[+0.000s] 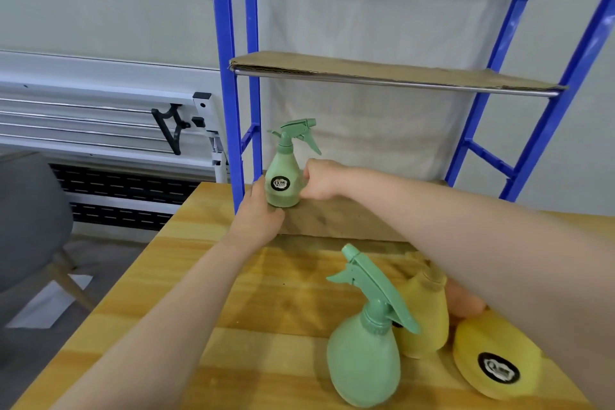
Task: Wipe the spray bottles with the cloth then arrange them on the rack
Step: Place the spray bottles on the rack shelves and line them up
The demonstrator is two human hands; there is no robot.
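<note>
Both hands' grip (286, 191) round green btl (283, 176), upright.

- The left hand (258, 215) reaches forward on a bare, outstretched forearm, palm down, fingers curled loosely at the base of what it touches.
- The right hand (321, 180) comes in from the right on a bare arm, knuckles up, its grip closed sideways.

Single head view, looking forward and down, close over table (186, 276)
</note>
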